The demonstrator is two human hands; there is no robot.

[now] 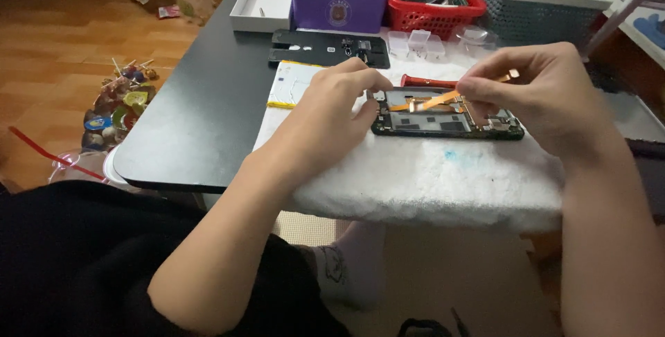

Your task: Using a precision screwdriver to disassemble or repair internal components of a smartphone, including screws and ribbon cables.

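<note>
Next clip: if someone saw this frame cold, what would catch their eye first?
Probably the opened phone lying on the white padded mat at the table's near edge, its circuit boards exposed. The right hand pinches an orange flex ribbon lifted above it, while the left hand steadies the phone's left end. Behind them, a red basket and a purple box add colour.

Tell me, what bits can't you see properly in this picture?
- Head view: the left end of the opened phone is hidden by the left hand.
- The orange ribbon strip: its far end disappears between the right hand fingers.
- The grey basket is cut off by the top edge.
</note>
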